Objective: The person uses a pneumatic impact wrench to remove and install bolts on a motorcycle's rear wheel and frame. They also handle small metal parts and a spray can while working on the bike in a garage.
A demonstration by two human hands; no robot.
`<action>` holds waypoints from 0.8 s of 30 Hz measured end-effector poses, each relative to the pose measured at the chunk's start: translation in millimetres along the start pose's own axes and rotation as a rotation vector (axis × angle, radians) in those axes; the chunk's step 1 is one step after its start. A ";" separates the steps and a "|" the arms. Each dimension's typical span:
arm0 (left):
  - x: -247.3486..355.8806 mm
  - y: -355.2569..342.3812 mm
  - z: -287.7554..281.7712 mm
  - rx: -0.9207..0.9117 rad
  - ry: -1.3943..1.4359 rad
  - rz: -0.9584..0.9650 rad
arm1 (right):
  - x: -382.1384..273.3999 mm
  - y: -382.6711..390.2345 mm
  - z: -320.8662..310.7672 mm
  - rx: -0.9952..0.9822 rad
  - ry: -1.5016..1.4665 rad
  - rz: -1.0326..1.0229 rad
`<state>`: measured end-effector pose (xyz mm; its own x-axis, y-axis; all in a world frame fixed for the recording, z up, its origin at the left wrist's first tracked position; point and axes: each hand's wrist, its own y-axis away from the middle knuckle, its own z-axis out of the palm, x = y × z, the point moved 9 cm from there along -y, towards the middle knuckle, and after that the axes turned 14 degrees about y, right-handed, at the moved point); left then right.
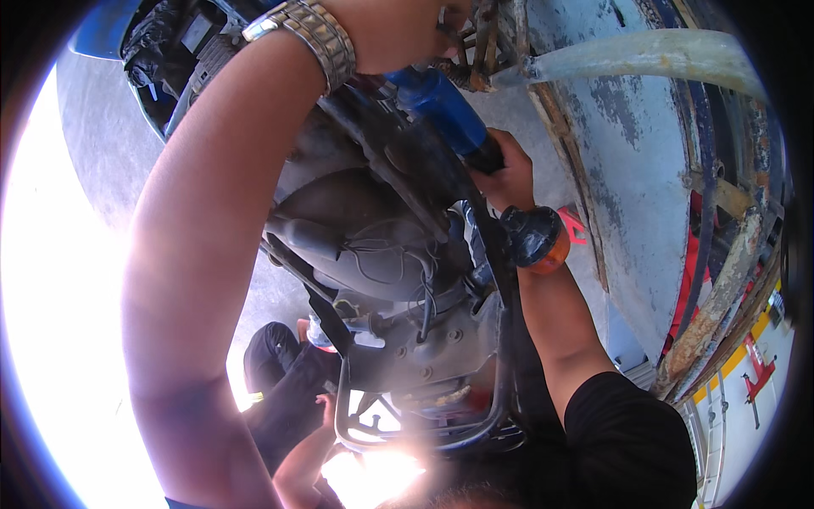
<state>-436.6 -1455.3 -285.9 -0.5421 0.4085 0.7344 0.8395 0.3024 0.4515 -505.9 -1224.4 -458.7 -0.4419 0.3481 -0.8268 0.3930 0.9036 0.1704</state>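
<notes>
A motorcycle frame (pixel 424 339) with bare dark metal and loose wires fills the middle of the view. My right hand (pixel 507 174) wraps round the black end of a blue cylindrical tool (pixel 445 110) slanting above the frame. Just below that wrist is an orange and black turn signal (pixel 541 239). My left hand (pixel 411 34), a metal-banded watch at its wrist, reaches over the frame at the top edge. Its fingers look curled, though the picture's edge cuts them off and what they hold is hidden. The tool's far end passes beneath this hand.
A peeling grey-blue panel (pixel 619 170) with rusty metal bars stands close on the right. At lower left, a person in dark clothing (pixel 292 382) is near the frame. The frame's rear tubular rack (pixel 509 407) juts toward me. Blue bodywork (pixel 102 30) lies at upper left.
</notes>
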 end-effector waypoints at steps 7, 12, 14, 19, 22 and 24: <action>2.4 -6.6 9.6 -0.022 -0.176 0.287 | 1.6 0.2 -10.2 0.002 -0.013 -0.001; 7.0 -6.2 3.7 -0.058 0.046 0.215 | 7.4 1.9 -11.2 -0.074 -0.069 0.025; 10.3 -3.4 6.1 -0.133 -0.010 0.138 | 8.7 2.1 -9.3 -0.106 -0.125 0.027; 12.2 -6.2 1.2 -0.162 -0.190 -0.046 | 11.5 3.6 -4.1 -0.163 -0.251 0.121; 17.0 -4.2 0.3 -0.179 -0.219 0.006 | 11.0 4.9 1.9 -0.200 -0.272 0.177; 14.6 -6.1 0.8 -0.163 -0.301 -0.012 | 11.4 4.6 9.5 -0.215 -0.306 0.198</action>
<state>-449.6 -1450.5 -278.3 -0.5184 0.6492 0.5566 0.8148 0.1775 0.5519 -501.5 -1218.6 -472.5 -0.1027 0.4590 -0.8825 0.2550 0.8696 0.4227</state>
